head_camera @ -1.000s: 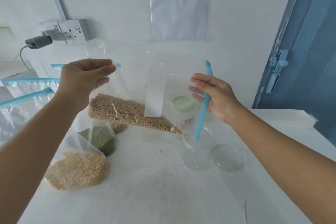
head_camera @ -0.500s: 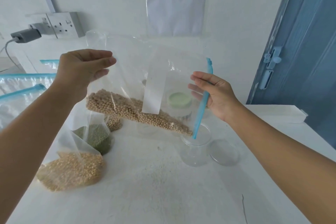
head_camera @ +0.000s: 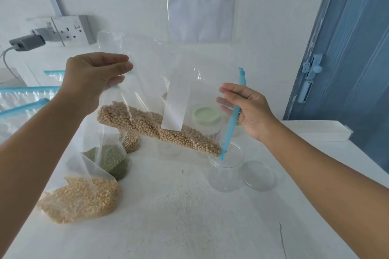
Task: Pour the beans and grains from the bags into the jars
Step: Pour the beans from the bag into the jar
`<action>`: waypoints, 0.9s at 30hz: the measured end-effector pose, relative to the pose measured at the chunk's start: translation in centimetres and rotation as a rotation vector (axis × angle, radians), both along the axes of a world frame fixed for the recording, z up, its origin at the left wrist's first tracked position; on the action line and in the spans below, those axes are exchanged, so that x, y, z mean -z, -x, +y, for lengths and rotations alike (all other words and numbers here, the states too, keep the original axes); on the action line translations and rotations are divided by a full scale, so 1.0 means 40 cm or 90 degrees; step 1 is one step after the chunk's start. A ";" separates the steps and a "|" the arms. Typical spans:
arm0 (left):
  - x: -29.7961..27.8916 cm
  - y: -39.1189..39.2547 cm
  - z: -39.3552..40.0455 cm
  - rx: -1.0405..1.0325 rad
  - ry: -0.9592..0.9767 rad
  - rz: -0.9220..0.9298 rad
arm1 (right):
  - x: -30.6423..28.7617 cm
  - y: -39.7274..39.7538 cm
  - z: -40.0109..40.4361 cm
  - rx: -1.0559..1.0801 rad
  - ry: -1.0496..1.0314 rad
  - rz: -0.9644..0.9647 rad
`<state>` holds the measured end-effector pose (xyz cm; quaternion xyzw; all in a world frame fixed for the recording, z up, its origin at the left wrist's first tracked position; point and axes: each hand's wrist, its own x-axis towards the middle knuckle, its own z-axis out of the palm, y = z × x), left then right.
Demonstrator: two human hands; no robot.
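Head view: my left hand (head_camera: 92,79) pinches the soybean bag (head_camera: 160,99) by its bottom corner, raised and tilted. My right hand (head_camera: 250,111) grips its blue zip edge (head_camera: 231,120), fingers curled round it. Beans lie along the low side, mouth corner just over the open jar (head_camera: 225,171); lid (head_camera: 258,175) beside it

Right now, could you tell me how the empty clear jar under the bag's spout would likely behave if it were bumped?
The open jar looks thin, clear plastic and holds nothing, so it is probably light and may slide or tip easily. The bag of beans sags, so it is likely floppy.
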<state>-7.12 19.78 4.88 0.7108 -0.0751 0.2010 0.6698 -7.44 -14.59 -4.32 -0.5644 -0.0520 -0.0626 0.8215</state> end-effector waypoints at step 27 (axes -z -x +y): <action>-0.006 -0.014 -0.014 0.038 -0.026 -0.023 | 0.014 0.004 -0.005 0.042 -0.009 -0.006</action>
